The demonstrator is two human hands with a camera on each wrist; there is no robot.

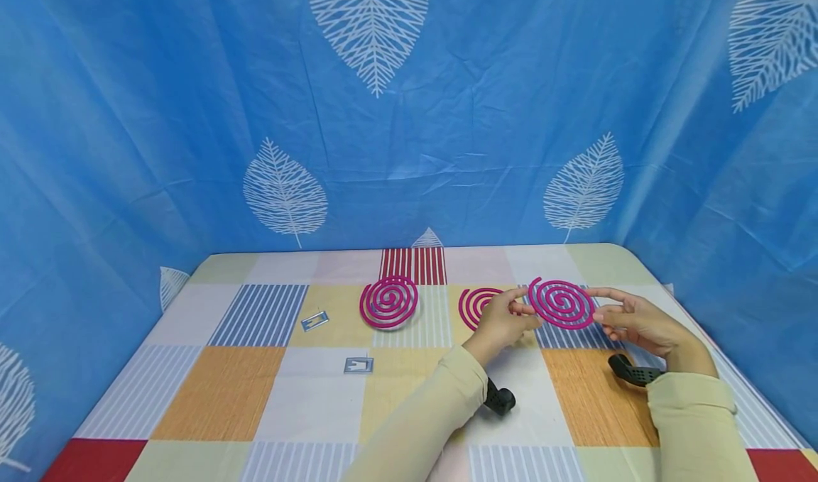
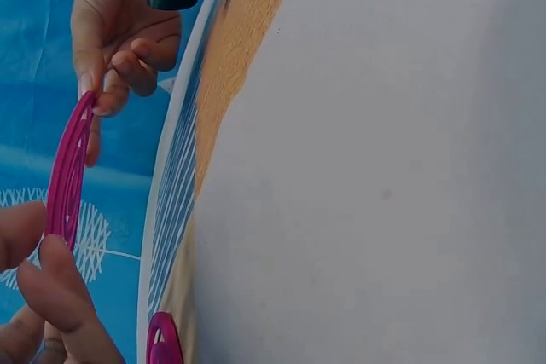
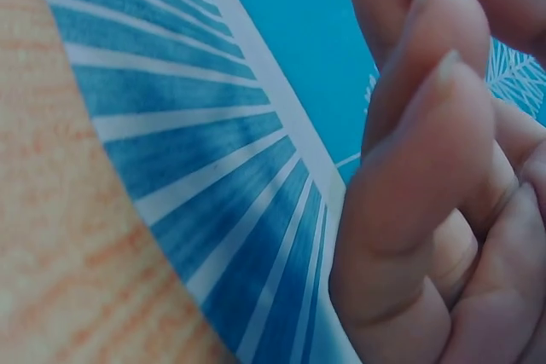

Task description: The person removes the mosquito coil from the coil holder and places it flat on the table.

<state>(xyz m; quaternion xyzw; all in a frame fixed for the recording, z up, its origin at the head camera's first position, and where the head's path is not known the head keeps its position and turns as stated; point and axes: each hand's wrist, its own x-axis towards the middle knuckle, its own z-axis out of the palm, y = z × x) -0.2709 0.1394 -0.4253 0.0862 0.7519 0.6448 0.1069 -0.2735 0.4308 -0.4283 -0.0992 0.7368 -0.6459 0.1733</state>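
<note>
A magenta mosquito coil (image 1: 562, 299) is held up over the right part of the table between both hands. My left hand (image 1: 501, 326) pinches its left rim between thumb and fingers. At the opposite rim, my right hand (image 1: 645, 326) grips it with thumb and index finger, the other fingers curled. Seen from the left wrist, the coil (image 2: 64, 176) is nearly edge-on. A second magenta coil (image 1: 469, 321) lies behind my left hand, partly hidden by it. Only a sliver of the held coil shows at the top of the right wrist view, above the fingers (image 3: 409, 202).
Another magenta coil (image 1: 388, 302) sits farther left on the patchwork tablecloth (image 1: 319, 390). Two small flat metal stands lie apart, one stand (image 1: 315, 321) left of that coil and one stand (image 1: 358, 365) nearer. Blue leaf-patterned curtains (image 1: 447, 127) enclose the back and sides.
</note>
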